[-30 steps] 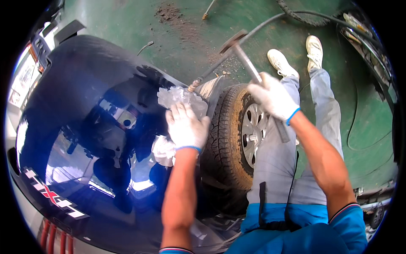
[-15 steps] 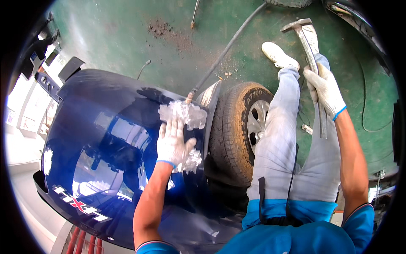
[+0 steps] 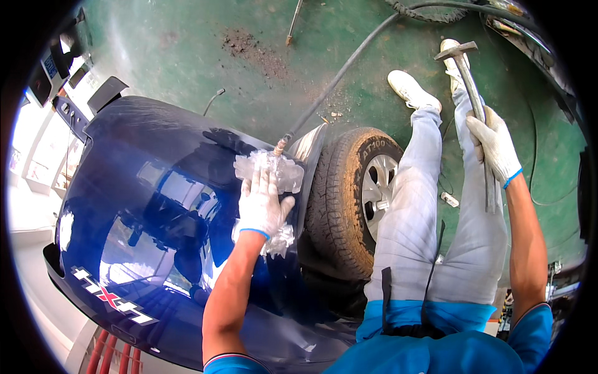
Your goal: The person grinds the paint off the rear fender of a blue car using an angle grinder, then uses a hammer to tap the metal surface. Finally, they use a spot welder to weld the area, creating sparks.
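Note:
My left hand (image 3: 261, 206), in a white glove, lies with outstretched fingers on the glossy dark-blue car body panel (image 3: 143, 143), over crumpled translucent pieces (image 3: 280, 174) stuck near its right edge. A metal hose fitting (image 3: 280, 144) rests at the upper piece, on the end of a grey hose (image 3: 339, 75). My gloved right hand (image 3: 495, 140) grips a long-handled metal hammer (image 3: 461, 56), held out to the right over my legs with its head away from me. A muddy tire (image 3: 336, 199) with a silver wheel stands beside the panel's right edge.
The green floor (image 3: 156, 50) has a patch of dirt (image 3: 249, 50), a thin rod (image 3: 293, 25) and cables. A dark car part (image 3: 523, 43) lies at the upper right. Red pipes (image 3: 112, 352) show at lower left. My legs (image 3: 405, 237) are beside the tire.
The hammer in my right hand has swung from above the tire out to the right over my legs. My left hand has shifted slightly lower on the panel, and the view has shifted.

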Demonstrator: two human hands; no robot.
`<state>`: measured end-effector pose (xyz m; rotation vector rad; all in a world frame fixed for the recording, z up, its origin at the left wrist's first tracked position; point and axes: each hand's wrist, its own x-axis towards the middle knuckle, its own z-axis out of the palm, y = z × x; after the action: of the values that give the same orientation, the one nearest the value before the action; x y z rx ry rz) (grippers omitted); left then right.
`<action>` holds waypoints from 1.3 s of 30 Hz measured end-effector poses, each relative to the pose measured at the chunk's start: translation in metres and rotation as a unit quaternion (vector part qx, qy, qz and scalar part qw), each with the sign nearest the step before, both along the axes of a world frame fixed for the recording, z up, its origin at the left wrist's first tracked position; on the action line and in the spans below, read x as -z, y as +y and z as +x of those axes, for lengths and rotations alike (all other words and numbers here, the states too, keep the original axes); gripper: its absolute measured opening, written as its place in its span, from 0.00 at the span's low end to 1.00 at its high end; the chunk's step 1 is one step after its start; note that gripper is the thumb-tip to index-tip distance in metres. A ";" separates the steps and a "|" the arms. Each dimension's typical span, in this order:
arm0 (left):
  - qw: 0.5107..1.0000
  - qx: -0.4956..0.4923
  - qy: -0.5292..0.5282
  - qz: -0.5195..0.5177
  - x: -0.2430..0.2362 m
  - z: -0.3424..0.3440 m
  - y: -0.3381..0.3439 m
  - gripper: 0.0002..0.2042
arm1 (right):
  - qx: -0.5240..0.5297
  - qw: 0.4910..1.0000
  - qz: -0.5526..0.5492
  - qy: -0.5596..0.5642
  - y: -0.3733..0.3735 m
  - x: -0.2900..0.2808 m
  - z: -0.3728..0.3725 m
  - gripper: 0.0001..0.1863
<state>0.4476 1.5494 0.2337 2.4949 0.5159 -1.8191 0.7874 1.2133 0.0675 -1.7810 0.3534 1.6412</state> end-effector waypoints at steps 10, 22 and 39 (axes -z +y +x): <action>0.994 -0.057 -0.016 0.091 0.023 -0.001 -0.028 0.43 | 0.025 0.999 0.030 0.010 0.007 0.006 -0.017 0.09; 0.958 -0.163 -0.117 0.206 0.038 -0.033 -0.027 0.43 | -0.009 0.998 0.063 0.015 0.025 -0.032 -0.019 0.06; 0.942 -0.108 -0.169 0.269 -0.156 -0.029 -0.064 0.32 | -0.077 0.994 -0.041 -0.073 -0.068 -0.070 0.047 0.19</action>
<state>0.4183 1.4854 0.3900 2.8344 1.3481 -1.2515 0.8348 1.1456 0.1372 -2.0200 0.2238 1.6080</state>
